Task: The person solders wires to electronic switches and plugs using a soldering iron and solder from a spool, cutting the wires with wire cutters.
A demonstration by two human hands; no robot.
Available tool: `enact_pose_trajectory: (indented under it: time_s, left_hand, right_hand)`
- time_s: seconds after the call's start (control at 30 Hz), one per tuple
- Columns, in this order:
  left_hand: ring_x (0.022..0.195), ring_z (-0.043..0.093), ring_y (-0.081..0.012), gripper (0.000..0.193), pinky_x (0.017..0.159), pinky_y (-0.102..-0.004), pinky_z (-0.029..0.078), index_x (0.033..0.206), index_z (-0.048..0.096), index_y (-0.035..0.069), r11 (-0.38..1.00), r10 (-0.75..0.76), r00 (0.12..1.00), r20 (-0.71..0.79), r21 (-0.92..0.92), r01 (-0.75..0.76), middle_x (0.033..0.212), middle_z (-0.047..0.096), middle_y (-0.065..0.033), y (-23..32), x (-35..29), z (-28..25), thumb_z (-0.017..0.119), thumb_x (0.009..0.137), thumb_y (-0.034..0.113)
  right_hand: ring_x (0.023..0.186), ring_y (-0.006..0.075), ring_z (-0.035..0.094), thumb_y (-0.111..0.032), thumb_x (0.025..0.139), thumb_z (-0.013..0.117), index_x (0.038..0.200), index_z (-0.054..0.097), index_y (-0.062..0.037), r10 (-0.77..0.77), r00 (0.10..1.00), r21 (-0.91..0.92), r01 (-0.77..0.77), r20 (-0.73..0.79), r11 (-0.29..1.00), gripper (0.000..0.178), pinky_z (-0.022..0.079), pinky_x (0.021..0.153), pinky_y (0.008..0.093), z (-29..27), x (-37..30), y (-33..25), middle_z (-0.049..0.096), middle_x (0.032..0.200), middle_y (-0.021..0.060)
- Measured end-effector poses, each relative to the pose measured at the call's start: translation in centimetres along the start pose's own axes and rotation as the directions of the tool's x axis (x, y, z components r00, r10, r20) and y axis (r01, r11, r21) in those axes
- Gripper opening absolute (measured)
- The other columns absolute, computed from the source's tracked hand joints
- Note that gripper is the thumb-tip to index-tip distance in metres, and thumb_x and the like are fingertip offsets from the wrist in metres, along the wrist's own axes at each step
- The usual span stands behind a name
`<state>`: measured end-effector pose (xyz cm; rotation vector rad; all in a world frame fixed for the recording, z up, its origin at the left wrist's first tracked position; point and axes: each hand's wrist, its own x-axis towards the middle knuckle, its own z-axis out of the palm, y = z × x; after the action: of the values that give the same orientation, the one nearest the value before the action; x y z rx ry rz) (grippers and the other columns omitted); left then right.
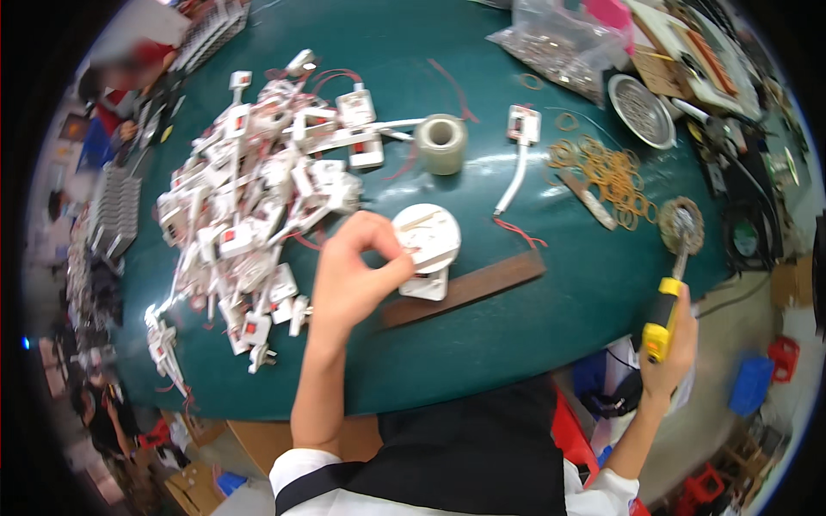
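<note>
In front of me is a white round plastic part point(439, 230), resting on a white square piece point(426, 285). My left hand point(357, 267) pinches the near left edge of the round part between thumb and forefinger; the exact contact is partly hidden. Off to the right, my right hand point(671, 340) is wrapped around the handle of a yellow-and-black screwdriver point(661, 314). Its metal shaft points away from me into a small round dish point(672, 218) with shiny small pieces inside. A dark flat bar point(482, 285) lies beside the square piece.
A big heap of white corded plastic units point(249, 198) covers the left side. Behind the round part stands a grey-green roll point(440, 144). One white unit point(523, 125), rubber bands point(615, 176), a metal bowl point(641, 112) and a clear bag point(559, 47) sit farther right.
</note>
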<state>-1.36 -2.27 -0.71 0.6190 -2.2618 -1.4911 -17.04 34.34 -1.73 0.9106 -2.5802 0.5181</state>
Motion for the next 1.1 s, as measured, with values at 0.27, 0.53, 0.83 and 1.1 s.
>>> enact_pose_trajectory:
  time_s: [0.27,0.53,0.83,1.1]
  left_hand:
    - [0.099,0.053,-0.0195,0.014,0.089,-0.031,0.04,0.084,0.063,0.002,0.984,0.071,0.95,-0.302,-0.137,-0.117,0.1,0.056,-0.0089,-0.9,-3.3,1.6,0.071,0.082,0.012]
    - [0.082,0.053,-0.0116,0.017,0.077,-0.0262,0.044,0.094,0.051,0.0,0.953,0.016,0.928,-0.372,-0.274,-0.127,0.093,0.056,-0.0051,-1.6,-4.3,3.0,0.056,0.096,0.015]
    - [0.078,0.054,-0.0207,0.012,0.075,-0.0308,0.044,0.089,0.053,0.0,0.984,0.174,0.929,-0.327,0.017,-0.178,0.087,0.057,-0.0088,-1.1,-4.3,2.9,0.062,0.081,0.001]
    - [0.077,0.057,-0.0197,0.017,0.072,-0.0301,0.042,0.086,0.057,0.005,0.922,0.384,0.867,-0.318,0.181,-0.342,0.086,0.063,-0.0052,-0.4,-4.5,3.4,0.067,0.075,-0.002]
  right_hand:
    - [0.083,0.0191,0.06,0.002,0.08,0.061,0.14,0.041,-0.0038,0.215,0.973,0.332,-0.178,-0.078,0.926,0.064,0.05,0.072,0.0307,-1.7,0.4,-2.3,0.062,0.104,0.0107]
    - [0.084,0.0174,0.054,-0.006,0.084,0.054,0.145,0.024,0.0048,0.319,0.941,0.953,-0.194,0.113,0.233,0.068,0.049,0.06,0.0224,-0.4,1.2,-8.4,0.057,0.099,0.017]
    - [0.083,0.0193,0.05,-0.011,0.081,0.057,0.146,0.015,0.005,0.133,0.924,0.923,-0.328,0.358,-0.202,0.079,0.047,0.048,0.0209,0.6,2.0,-13.0,0.054,0.092,0.0169]
    - [0.08,0.0156,0.063,-0.004,0.076,0.072,0.143,0.026,0.0026,0.08,0.963,0.948,-0.266,0.256,0.173,0.081,0.052,0.067,0.0229,1.9,3.8,-17.2,0.06,0.111,0.0157]
